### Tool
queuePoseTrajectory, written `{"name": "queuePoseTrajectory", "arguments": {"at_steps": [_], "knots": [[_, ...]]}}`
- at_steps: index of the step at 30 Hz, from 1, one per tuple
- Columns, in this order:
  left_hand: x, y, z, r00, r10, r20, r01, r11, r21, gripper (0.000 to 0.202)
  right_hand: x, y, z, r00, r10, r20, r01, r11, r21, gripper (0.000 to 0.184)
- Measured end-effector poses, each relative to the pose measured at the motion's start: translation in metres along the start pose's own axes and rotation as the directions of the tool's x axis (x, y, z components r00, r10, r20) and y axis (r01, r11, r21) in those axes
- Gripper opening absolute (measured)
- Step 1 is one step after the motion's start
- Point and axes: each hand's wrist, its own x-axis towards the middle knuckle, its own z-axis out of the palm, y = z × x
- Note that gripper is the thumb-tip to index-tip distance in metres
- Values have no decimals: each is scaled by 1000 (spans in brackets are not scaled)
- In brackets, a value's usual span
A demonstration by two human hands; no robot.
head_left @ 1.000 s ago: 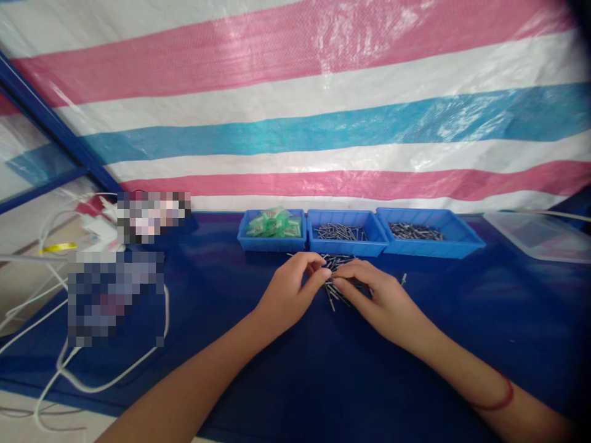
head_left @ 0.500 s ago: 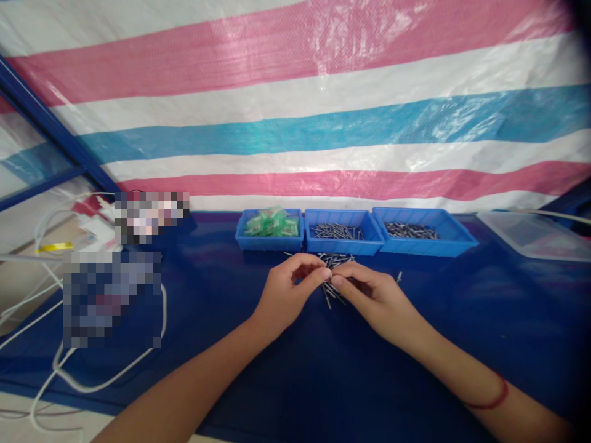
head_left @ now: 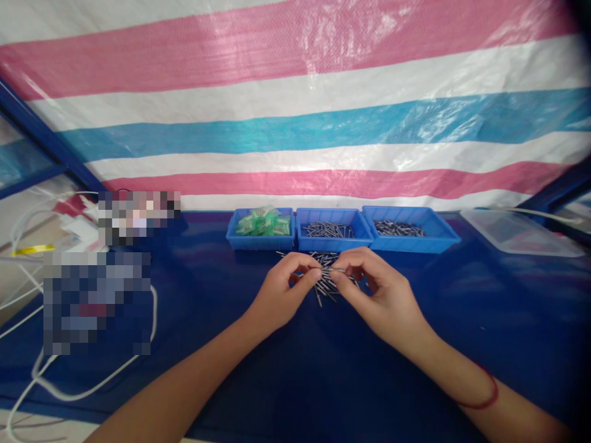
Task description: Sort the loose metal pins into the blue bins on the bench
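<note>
Pinching one end of a slim silver-grey metal pin (head_left: 326,269) between thumb and forefinger of the left hand (head_left: 282,288), and the other end likewise with the right hand (head_left: 384,288). Holding it roughly level across the short gap between the fingertips, over or just in front of a loose pile of slender silver-grey metal pins (head_left: 325,287) on the glossy dark blue desk (head_left: 346,381); too small to tell a single piece from several. Wearing a thin dark red band (head_left: 491,400) on the right forearm. Facing, just beyond the pile, a row of open bright blue plastic bins: a left bin (head_left: 261,245) full of green-tinted plastic packets (head_left: 262,223), a middle bin (head_left: 335,245) and a right bin (head_left: 415,246), both with more small grey metal pieces (head_left: 399,229) inside. Farther right, near the right bin, a flat translucent plastic sheet (head_left: 517,234); well to the left, a looped white cable (head_left: 155,311) beside pixelated items. Behind everything, a shiny pink, white and blue striped tarpaulin (head_left: 295,135).
</note>
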Motion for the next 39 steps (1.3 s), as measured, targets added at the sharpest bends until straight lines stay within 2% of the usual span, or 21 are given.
{"name": "queuePoseTrajectory", "arguments": {"at_steps": [3,5,8,10,12,15,17,21,26,30,35,37,39], "knots": [[0,3,-1,997,27,72,-38,986,162,23,2,-1,-4,998,-57,24,59,993,-98,7],[0,5,-4,995,39,95,-64,958,279,24,6,5,-10,999,-51,4,50,981,-185,10],[2,2,-13,989,60,137,-119,868,483,28,16,26,-27,983,-7,-184,-53,947,-318,14],[3,-2,-20,977,52,205,-170,771,614,27,23,46,-42,942,-5,-335,-135,910,-392,20],[4,-5,-26,965,14,264,-203,679,705,26,29,66,-56,910,-22,-413,-193,860,-472,25],[5,-6,-30,945,-55,323,-227,601,766,27,33,87,-68,931,-18,-364,-231,743,-628,33],[5,-5,-30,936,-88,342,-232,577,783,22,32,91,-67,936,-24,-352,-235,701,-673,36],[6,-4,-25,940,-99,327,-224,543,809,23,25,77,-47,966,-59,-252,-128,737,-664,31],[6,-9,-21,957,-58,285,-206,558,804,23,14,49,-17,996,-84,-43,40,784,-619,25],[5,-11,-18,961,-56,269,-183,602,777,18,9,39,-6,995,-92,40,99,835,-541,18],[3,-11,-15,976,-57,212,-123,658,743,18,6,33,-1,993,-75,88,107,891,-442,14],[3,-9,-13,984,-38,173,-90,735,672,18,5,30,2,993,-34,109,71,933,-353,15],[2,-6,-10,991,-19,131,-58,828,557,17,3,26,4,994,49,94,-26,973,-228,19]]}}
